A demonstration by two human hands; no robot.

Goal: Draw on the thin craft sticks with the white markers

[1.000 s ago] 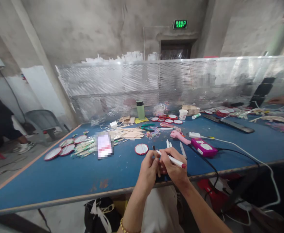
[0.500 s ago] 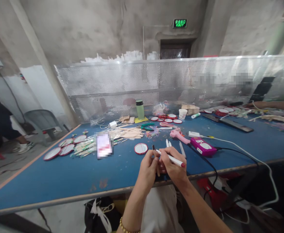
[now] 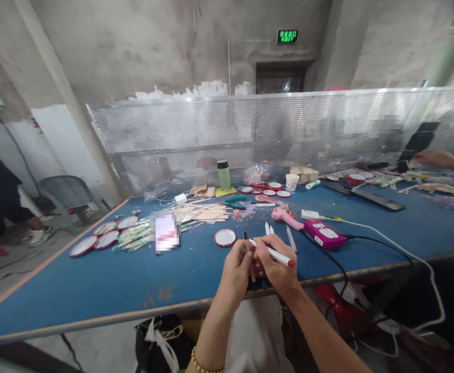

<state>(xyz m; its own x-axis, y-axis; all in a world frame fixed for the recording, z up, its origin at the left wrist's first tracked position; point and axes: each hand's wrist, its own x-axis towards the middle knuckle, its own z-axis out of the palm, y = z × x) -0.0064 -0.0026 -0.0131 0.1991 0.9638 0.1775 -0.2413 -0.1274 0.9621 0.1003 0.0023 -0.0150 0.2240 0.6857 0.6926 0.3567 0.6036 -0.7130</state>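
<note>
My left hand is closed around a thin wooden stick near the table's front edge; the stick's upper end is dark. In my right hand is a white marker with a red end, held like a pen, its other end against or close to the stick. The two hands meet, so the marker's tip and part of the stick are hard to make out. Just beyond my left hand lies a round white disc with a red rim. More white markers lie behind my right hand.
On the blue table are loose wooden sticks, green-handled pliers, a green bottle, a paper cup, a pink handheld device and a purple box with cables. A co-worker's hand is at far right.
My hands keep nearly the same place, with the marker shifted only slightly. At far right the co-worker's hand has lifted a little. A person at far left has moved slightly.
</note>
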